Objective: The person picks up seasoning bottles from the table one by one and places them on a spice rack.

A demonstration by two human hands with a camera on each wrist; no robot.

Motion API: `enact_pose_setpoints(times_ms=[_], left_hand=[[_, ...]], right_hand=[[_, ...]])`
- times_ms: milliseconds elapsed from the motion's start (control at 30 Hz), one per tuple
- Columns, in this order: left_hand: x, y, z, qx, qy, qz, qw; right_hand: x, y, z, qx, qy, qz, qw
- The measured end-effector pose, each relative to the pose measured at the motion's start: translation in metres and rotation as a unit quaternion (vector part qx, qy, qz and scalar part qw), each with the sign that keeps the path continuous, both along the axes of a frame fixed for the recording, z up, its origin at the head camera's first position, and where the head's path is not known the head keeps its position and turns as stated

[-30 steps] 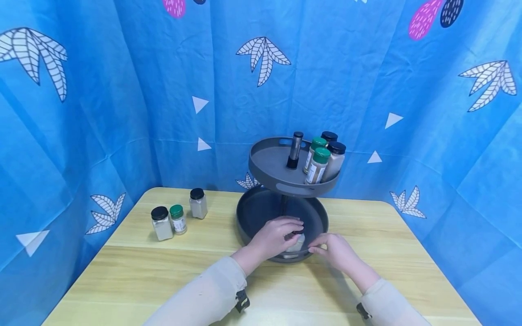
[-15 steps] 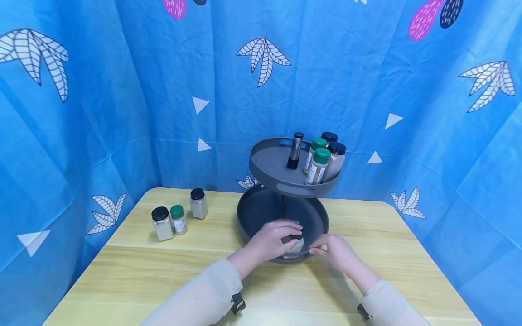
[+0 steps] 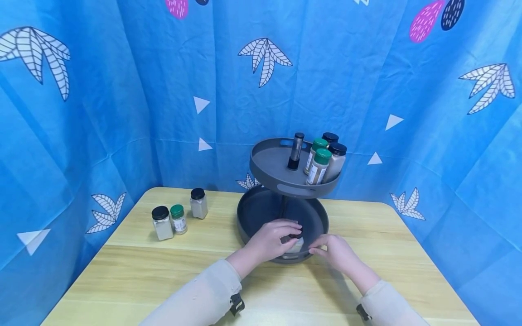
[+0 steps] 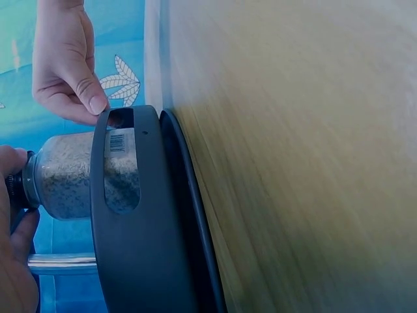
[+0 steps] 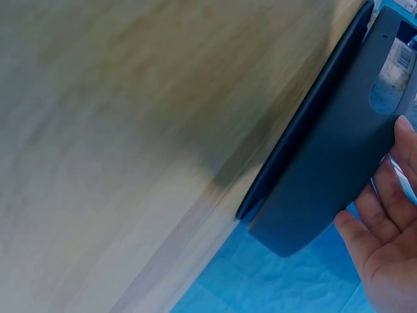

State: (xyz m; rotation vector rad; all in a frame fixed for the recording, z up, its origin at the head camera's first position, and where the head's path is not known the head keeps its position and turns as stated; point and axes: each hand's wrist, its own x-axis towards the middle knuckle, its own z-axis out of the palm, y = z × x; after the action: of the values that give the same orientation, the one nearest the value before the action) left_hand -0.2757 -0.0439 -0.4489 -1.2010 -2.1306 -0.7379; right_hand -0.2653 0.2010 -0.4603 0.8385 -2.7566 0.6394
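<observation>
A two-tier turntable organizer has a dark lower tray and an upper tray on a central post. My left hand reaches over the lower tray and grips the black lid of a clear spice jar. Pale granules fill the jar, which stands inside the rim behind the handle slot; a barcode label shows through. At the right side of that tray, my right hand pinches the rim with thumb and fingers. The right wrist view has its fingertips along the tray's upper edge.
On the upper tray stand two green-lidded jars and two black-lidded jars. Left on the wooden table are a black-lidded jar, a green-lidded jar and another black-lidded jar. A blue curtain surrounds the table.
My left hand and forearm have shifted very slightly left and down, still at the jar's lid. The right hand keeps its place on the rim.
</observation>
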Motion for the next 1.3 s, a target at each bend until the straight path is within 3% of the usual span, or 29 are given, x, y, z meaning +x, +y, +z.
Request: enact_pose_setpoints(times_ms=[600, 833, 1300], left_hand=[[0.001, -0.010, -0.001, 0.010, -0.017, 0.001, 0.9998], [0.005, -0.014, 0.003, 0.020, 0.000, 0.003, 0.9998], [0.004, -0.035, -0.001, 0.026, -0.011, 0.026, 0.9993]], right_hand=[[0.001, 0.000, 0.001, -0.001, 0.003, 0.000, 1.000], [0.000, 0.001, 0.000, -0.005, 0.004, 0.004, 1.000], [-0.002, 0.002, -0.002, -0.007, -0.002, -0.003, 1.000]])
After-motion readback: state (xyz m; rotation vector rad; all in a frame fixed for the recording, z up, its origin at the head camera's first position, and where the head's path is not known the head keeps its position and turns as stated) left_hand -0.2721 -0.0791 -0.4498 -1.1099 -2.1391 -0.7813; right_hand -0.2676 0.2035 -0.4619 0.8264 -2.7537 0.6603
